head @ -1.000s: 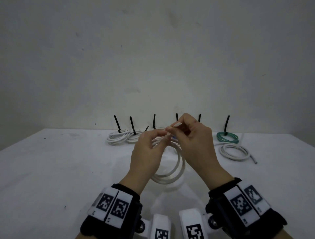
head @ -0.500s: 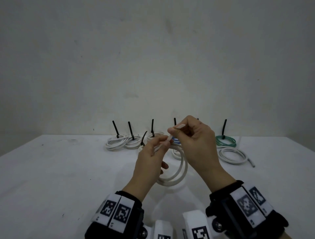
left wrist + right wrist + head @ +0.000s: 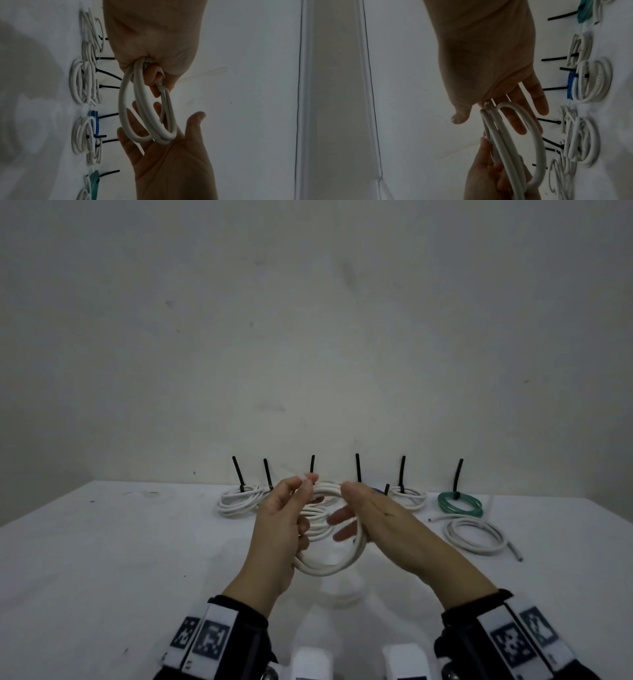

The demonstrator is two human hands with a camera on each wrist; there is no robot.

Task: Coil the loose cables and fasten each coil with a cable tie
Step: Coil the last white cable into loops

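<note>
A white cable coil hangs in the air above the table, in front of me. My left hand grips its left side, fingers curled round the strands, and pinches a pale cable tie against them. The tie's tail is blurred. My right hand is open, fingers straight, and its palm touches the coil's right side. In the left wrist view the coil's loops rest against the right hand's fingers.
Along the back of the table lie several white coils fastened with upright black ties, a green coil and a partly hidden blue one. A white coil with no tie in sight lies at the right. A wall stands close behind.
My right hand has let go of the tie end and opened against the coil's right side. The left hand has taken the tie at the top, and the coil has turned.
</note>
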